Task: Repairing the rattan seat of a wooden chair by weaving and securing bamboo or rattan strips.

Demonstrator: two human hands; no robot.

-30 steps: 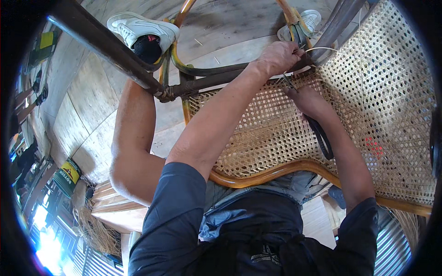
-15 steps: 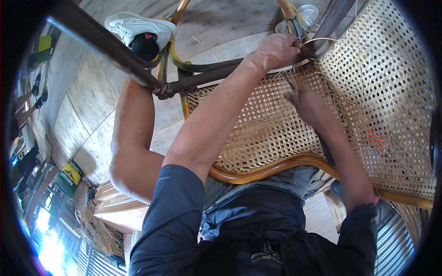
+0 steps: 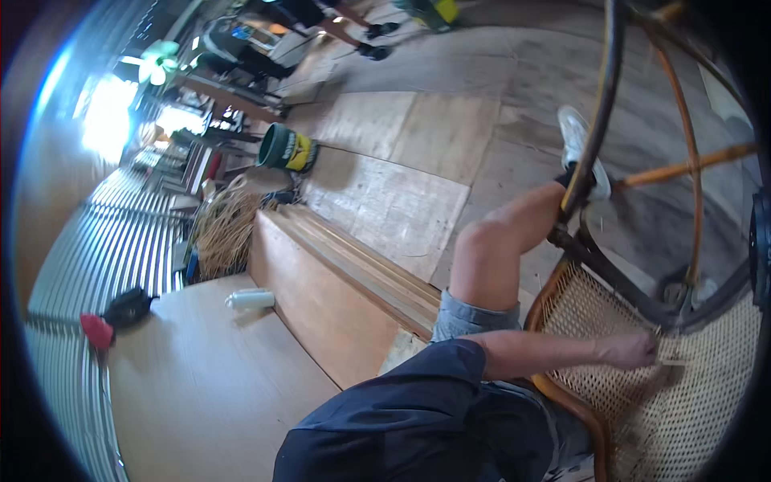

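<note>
My left hand [image 3: 630,351] is closed above the woven cane seat [image 3: 582,301] of a chair, near the right side of the head view. A short pale cane strand [image 3: 673,363] runs out from its fingers. Just beyond the fist, a dark brown rail [image 3: 614,277] borders the seat, and a glossy bent-cane edge [image 3: 554,391] curves along the side near my lap. Below the fist lies a blurred brownish shape that may be my right hand [image 3: 642,386]; its fingers cannot be made out. More woven cane [image 3: 707,386] fills the lower right.
My bare knee [image 3: 486,241] and white shoe [image 3: 573,132] are beside the chair's upright frame [image 3: 606,88]. To the left are a wooden platform [image 3: 217,353] with a pale roll [image 3: 250,300], stacked boards [image 3: 353,269], a cane bundle [image 3: 229,225] and a green-yellow bucket [image 3: 287,149]. People's legs [image 3: 341,28] show farther off.
The view has swung left, so the chair and my hands now sit at the right edge. My left hand stays closed near the seat rail; the right has become indistinct.
</note>
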